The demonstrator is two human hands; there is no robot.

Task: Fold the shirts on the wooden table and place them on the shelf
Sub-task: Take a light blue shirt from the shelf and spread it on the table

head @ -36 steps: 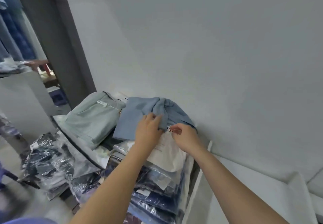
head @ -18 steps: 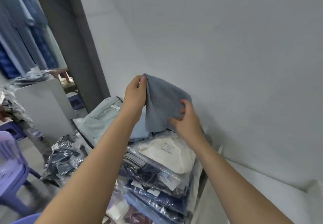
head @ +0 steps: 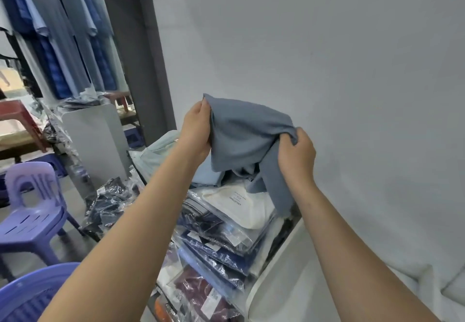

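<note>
Item: limp grey-blue fabric shirt [head: 241, 135], hung between our fingers | left hand [head: 196, 130], right hand [head: 297, 155]: both pinching its upper edge | we'd shake it open, find shoulders before folding.

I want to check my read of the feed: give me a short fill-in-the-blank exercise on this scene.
The left hand and right hand both grip a grey-blue ____.
The top bagged garment just below it is ____ in colour.
The plastic chair on the left is ____.
Missing words: shirt; white; purple.
</note>
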